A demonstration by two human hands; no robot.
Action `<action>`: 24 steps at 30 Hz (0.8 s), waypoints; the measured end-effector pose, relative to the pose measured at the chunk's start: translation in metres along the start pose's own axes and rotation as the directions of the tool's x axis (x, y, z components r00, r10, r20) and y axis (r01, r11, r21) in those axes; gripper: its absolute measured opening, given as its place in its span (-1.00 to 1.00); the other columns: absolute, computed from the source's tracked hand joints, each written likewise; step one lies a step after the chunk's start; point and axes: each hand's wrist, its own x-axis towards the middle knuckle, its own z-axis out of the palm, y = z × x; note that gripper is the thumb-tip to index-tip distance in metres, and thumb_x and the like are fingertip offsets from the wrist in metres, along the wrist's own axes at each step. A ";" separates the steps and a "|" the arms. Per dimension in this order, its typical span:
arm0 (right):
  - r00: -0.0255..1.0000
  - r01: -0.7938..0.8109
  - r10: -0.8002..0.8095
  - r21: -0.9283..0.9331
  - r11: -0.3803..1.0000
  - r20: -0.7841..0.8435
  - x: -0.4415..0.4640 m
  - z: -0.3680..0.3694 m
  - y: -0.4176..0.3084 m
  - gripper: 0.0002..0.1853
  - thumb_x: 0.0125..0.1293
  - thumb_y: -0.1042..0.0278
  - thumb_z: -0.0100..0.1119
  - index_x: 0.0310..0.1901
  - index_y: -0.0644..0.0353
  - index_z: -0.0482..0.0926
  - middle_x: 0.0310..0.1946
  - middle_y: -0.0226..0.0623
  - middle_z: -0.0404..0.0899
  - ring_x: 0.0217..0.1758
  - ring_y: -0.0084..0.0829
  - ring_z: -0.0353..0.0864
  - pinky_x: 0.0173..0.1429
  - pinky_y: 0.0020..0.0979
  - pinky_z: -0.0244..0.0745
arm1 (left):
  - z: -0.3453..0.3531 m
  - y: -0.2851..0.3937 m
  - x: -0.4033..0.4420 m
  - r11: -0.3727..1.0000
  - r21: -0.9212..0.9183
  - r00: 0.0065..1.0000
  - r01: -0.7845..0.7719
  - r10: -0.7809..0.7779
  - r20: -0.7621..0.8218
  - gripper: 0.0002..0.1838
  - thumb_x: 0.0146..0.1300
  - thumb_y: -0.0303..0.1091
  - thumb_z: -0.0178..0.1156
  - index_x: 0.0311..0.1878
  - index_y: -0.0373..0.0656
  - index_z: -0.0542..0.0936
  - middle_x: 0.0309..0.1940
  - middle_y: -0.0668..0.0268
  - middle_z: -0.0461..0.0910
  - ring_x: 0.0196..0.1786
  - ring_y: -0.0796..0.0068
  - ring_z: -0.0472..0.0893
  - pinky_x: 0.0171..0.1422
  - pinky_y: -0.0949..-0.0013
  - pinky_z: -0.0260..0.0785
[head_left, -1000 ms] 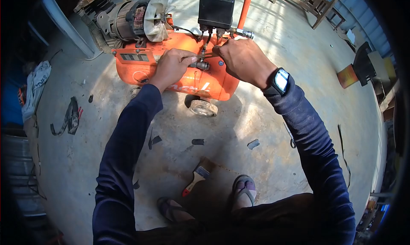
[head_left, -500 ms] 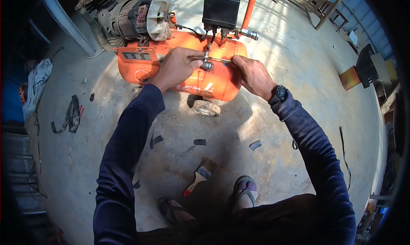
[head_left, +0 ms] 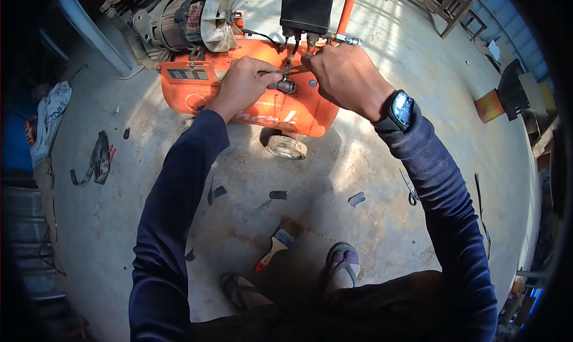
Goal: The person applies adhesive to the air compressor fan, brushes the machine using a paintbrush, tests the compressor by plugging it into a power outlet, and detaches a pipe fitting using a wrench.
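An orange air compressor tank point(head_left: 197, 94) stands on the floor, with a motor and fan point(head_left: 219, 19) on its left part and a black switch box point(head_left: 307, 9) above its right part. My left hand point(head_left: 243, 84) is closed in a pinch just left of a metal fitting point(head_left: 284, 86) on the tank. Above that fitting, my right hand point(head_left: 343, 76) has its fingers closed, with its back turned to the camera. Something thin and brownish runs between the fingertips of both hands; its ends are hidden in the fingers.
A paintbrush point(head_left: 276, 244) lies on the concrete floor near my feet. Dark scraps point(head_left: 278, 195) and scissors point(head_left: 410, 190) are farther forward. A dark strap point(head_left: 100, 160) lies at left, a black and yellow object point(head_left: 498, 100) at right, and wooden furniture point(head_left: 439, 5) at the back.
My right hand moved right, away from the fitting, half a second ago, stretching the thin piece, and is now back up and left over it. My left hand has stayed nearly in place.
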 end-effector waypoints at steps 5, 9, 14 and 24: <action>0.975 -0.058 0.073 -0.079 0.995 0.209 0.019 -0.016 -0.013 -0.84 0.30 0.37 0.08 -0.34 0.21 0.63 -0.52 -0.12 0.59 -0.40 -0.11 0.67 -0.32 -0.16 0.54 | 0.002 0.000 0.003 0.997 0.052 0.998 -0.057 0.058 -0.025 -0.75 0.31 -0.31 0.34 -0.07 -0.30 0.75 -0.56 0.24 0.65 -0.56 0.59 0.52 -0.38 0.40 0.40; 0.976 -0.058 0.071 -0.067 0.996 0.207 0.019 -0.016 -0.014 -0.82 0.30 0.36 0.08 -0.37 0.21 0.63 -0.53 -0.11 0.59 -0.41 -0.10 0.67 -0.31 -0.16 0.55 | -0.002 0.005 0.002 0.997 0.078 1.000 -0.026 0.026 -0.002 -0.76 0.26 -0.32 0.34 -0.11 -0.27 0.75 -0.48 0.12 0.69 -0.43 0.36 0.63 -0.24 0.27 0.47; 0.987 -0.031 0.035 -0.030 0.999 0.155 0.017 -0.014 -0.014 -0.81 0.31 0.35 0.08 -0.38 0.21 0.63 -0.54 -0.10 0.58 -0.42 -0.09 0.66 -0.32 -0.15 0.55 | 0.000 -0.001 0.003 0.998 0.057 1.000 -0.017 0.018 -0.014 -0.78 0.26 -0.33 0.32 -0.13 -0.27 0.75 -0.42 0.05 0.71 -0.37 0.24 0.69 -0.16 0.22 0.50; 0.963 -0.096 0.107 -0.057 0.994 0.246 0.014 -0.015 -0.020 -0.81 0.34 0.35 0.06 -0.32 0.20 0.64 -0.57 -0.10 0.57 -0.43 -0.07 0.65 -0.32 -0.16 0.54 | -0.001 0.003 0.001 0.996 0.058 0.997 -0.073 0.074 -0.021 -0.78 0.29 -0.35 0.27 -0.12 -0.29 0.74 -0.32 0.02 0.73 -0.28 0.20 0.73 -0.07 0.20 0.52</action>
